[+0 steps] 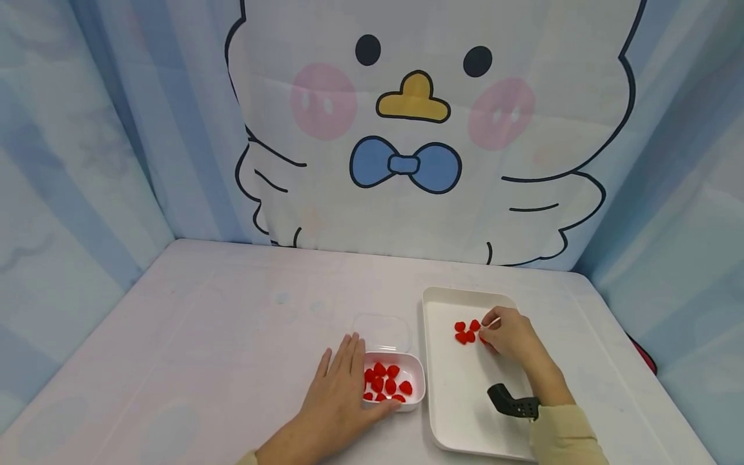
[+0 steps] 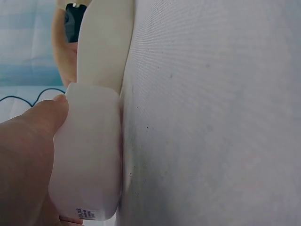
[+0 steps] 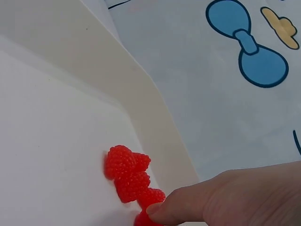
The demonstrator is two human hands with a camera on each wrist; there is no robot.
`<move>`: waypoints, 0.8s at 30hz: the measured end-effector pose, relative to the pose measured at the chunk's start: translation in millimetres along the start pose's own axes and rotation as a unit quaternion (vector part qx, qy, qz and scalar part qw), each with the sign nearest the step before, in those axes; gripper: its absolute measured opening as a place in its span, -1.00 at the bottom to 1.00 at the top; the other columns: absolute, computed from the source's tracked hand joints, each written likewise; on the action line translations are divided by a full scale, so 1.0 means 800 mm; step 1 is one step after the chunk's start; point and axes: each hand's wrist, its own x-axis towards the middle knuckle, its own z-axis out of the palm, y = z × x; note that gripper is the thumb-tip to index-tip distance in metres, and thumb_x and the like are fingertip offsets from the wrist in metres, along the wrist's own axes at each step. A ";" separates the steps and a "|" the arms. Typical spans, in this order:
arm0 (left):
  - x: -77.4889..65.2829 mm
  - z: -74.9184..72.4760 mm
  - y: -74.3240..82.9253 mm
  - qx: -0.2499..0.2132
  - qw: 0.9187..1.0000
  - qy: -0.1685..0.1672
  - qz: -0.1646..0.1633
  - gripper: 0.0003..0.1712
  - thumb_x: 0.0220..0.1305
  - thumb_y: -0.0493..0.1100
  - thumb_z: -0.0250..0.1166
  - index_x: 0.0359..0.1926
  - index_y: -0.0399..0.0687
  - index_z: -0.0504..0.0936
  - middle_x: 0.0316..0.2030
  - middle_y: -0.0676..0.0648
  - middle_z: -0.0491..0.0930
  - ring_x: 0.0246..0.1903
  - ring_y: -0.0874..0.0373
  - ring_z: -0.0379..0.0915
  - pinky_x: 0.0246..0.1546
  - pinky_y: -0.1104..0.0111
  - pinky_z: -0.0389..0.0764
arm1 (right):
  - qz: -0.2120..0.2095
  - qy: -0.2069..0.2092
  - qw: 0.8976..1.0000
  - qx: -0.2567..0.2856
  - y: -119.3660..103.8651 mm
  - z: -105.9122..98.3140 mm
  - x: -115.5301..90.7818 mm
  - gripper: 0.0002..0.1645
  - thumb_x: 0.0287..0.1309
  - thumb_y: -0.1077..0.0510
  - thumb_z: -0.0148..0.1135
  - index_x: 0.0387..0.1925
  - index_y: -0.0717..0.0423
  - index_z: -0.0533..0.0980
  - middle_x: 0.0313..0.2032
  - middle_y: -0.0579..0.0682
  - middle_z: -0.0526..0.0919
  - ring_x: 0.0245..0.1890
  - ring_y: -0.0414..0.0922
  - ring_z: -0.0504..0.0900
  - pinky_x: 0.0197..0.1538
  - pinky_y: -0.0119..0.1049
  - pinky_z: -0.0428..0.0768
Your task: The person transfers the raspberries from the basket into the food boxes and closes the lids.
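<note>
Right hand (image 1: 511,332): over the tray, its grip nearly closed, thumb and fingertips pinching one raspberry (image 1: 483,338) at the edge of a small bunch.
Loose raspberries (image 1: 461,338): four more, red, lying close together beside the pinched one, toward the far end of the tray.
Tray (image 1: 465,400): white, rectangular, flat on the bench (image 1: 232,310), just right of the box.
Left hand (image 1: 340,400): grip spread wide, fingers straight along the box's left side, thumb stretched over its near side and touching it.
Box (image 1: 411,370): small, whitish, upright, between left hand and tray.
Boxed raspberries (image 1: 391,386): several, scattered over the box's floor.
Lid (image 1: 382,330): clear, just beyond the box.
Black band (image 1: 511,403): on the right wrist, beside a pale yellow sleeve (image 1: 566,433).
</note>
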 end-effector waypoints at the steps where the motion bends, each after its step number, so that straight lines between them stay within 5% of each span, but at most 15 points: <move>1: 0.000 0.000 0.000 0.000 1.000 0.001 0.000 0.27 0.04 0.57 0.19 0.49 -0.24 0.12 0.48 -0.21 0.18 0.50 -0.14 0.02 0.47 -0.15 0.11 | 0.001 0.000 1.000 0.000 0.000 0.000 0.000 -0.72 0.23 0.22 0.23 -0.08 0.30 0.48 -0.26 0.19 0.64 -0.44 -0.11 0.57 -0.34 -0.31 0.62; 24: 0.001 -0.001 0.001 -0.004 1.000 -0.011 -0.006 0.28 0.01 0.59 0.19 0.49 -0.21 0.12 0.48 -0.20 0.19 0.50 -0.13 0.03 0.46 -0.15 0.12 | -0.014 -0.008 1.000 0.026 0.007 -0.005 -0.011 -0.66 0.26 0.19 0.25 0.00 0.29 0.48 -0.26 0.13 0.66 -0.46 -0.16 0.62 -0.22 -0.22 0.64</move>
